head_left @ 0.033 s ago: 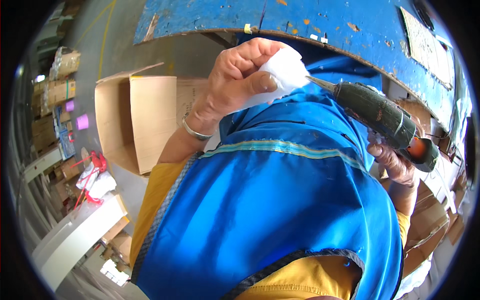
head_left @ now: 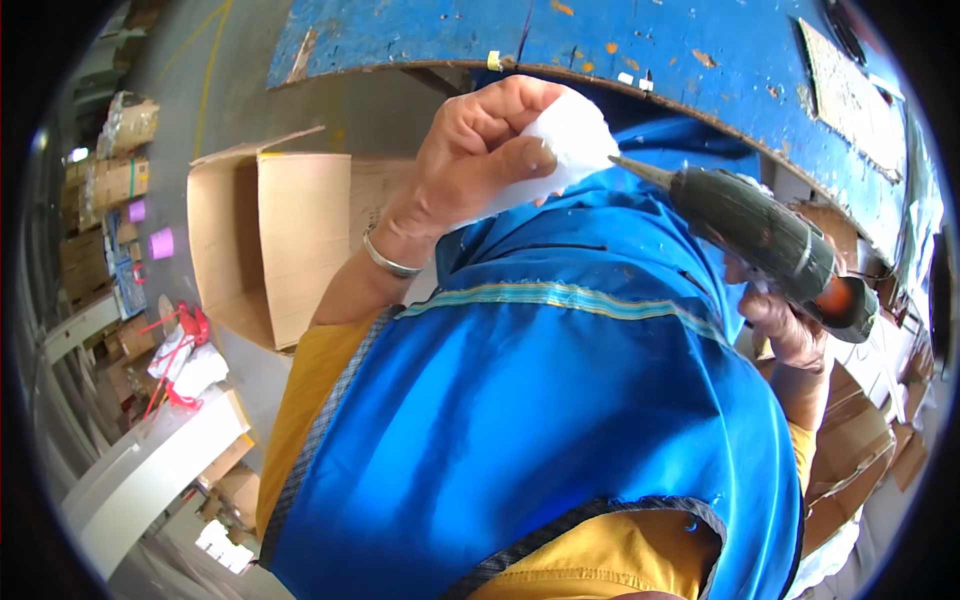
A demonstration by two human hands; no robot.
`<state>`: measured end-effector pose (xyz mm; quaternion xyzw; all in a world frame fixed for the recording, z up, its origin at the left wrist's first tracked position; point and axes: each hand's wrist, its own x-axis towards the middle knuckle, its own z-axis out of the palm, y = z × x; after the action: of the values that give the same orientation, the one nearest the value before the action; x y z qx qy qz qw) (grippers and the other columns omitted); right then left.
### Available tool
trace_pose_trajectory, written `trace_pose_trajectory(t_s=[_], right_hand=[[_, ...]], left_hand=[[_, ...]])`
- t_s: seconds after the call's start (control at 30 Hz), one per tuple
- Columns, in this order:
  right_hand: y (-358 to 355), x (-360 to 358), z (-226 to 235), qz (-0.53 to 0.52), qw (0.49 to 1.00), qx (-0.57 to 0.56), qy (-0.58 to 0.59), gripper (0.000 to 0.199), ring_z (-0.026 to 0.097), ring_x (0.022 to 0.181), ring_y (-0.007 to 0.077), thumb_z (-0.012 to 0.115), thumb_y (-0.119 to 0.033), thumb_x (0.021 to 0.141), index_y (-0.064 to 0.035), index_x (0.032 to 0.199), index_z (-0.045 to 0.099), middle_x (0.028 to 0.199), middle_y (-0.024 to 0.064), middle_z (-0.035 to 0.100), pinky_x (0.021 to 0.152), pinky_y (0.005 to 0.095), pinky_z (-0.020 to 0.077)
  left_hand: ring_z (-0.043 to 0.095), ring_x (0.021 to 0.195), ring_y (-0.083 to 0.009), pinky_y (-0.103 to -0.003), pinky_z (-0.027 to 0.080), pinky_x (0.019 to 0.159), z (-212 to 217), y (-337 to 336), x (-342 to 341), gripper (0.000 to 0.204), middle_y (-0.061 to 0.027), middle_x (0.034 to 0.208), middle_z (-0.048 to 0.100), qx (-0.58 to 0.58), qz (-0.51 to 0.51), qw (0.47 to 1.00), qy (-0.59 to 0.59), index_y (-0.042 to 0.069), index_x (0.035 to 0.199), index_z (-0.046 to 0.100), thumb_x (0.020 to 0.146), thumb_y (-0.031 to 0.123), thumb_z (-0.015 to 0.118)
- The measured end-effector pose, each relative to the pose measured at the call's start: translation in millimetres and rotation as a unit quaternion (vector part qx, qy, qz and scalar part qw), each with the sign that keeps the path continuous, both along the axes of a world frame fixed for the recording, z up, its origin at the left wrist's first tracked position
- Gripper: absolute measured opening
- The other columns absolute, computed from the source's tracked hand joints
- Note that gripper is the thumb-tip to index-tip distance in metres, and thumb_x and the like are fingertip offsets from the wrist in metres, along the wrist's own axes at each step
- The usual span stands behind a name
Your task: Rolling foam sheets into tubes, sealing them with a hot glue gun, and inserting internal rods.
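My left hand (head_left: 490, 150) is closed round a soft white piece (head_left: 580, 140) that looks like foam or padding, with the thumb pressed on its near side. My right hand (head_left: 785, 320) grips a dark green tool (head_left: 755, 220) from below, partly hidden behind it. Its tapered metal nozzle points left, with the tip at the right edge of the white piece; whether it touches I cannot tell. Something orange shows in the tool's rear opening. Both hands are above my blue apron (head_left: 560, 400), short of the table edge.
A worn blue table (head_left: 600, 50) crosses the far side, with a rough pale board (head_left: 850, 95) on its right. An open cardboard box (head_left: 305, 250) stands on the floor at left. More boxes (head_left: 840, 440) lie at right. Purple containers (head_left: 161, 243) and stacked cartons are farther left.
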<state>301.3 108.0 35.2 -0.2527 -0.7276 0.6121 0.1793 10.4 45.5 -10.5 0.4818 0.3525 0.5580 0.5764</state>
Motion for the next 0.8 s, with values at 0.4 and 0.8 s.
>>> trace_pose_trajectory(t_s=[0.4, 0.8], right_hand=[[171, 110, -51, -0.409, 0.896, -0.148, 0.092, 0.042, 0.061, 0.065, 0.0148, 0.056, -0.039, 0.089, 0.0012, 0.103, 0.056, 0.082, 0.0104, 0.063, 0.054, 0.0202, 0.0502], [205, 155, -49, -0.431, 0.657, 0.467, -0.406, 0.04, 0.054, 0.063, 0.0324, 0.063, -0.034, 0.083, 0.0014, 0.066, 0.056, 0.069, 0.019, 0.055, 0.059, 0.0412, 0.0405]], left_hand=[[0.061, 0.067, -0.0137, -0.024, 0.05, 0.054, -17, 48, -6, 0.026, -0.0106, 0.079, 0.063, -0.067, -0.029, 0.997, -0.01, 0.004, 0.104, 0.06, 0.089, 0.026, 0.058], [0.06, 0.064, -0.0121, -0.023, 0.049, 0.053, -1, 73, -5, 0.032, -0.0081, 0.077, 0.062, -0.163, -0.039, 0.985, 0.041, 0.0, 0.105, 0.059, 0.089, 0.028, 0.058]])
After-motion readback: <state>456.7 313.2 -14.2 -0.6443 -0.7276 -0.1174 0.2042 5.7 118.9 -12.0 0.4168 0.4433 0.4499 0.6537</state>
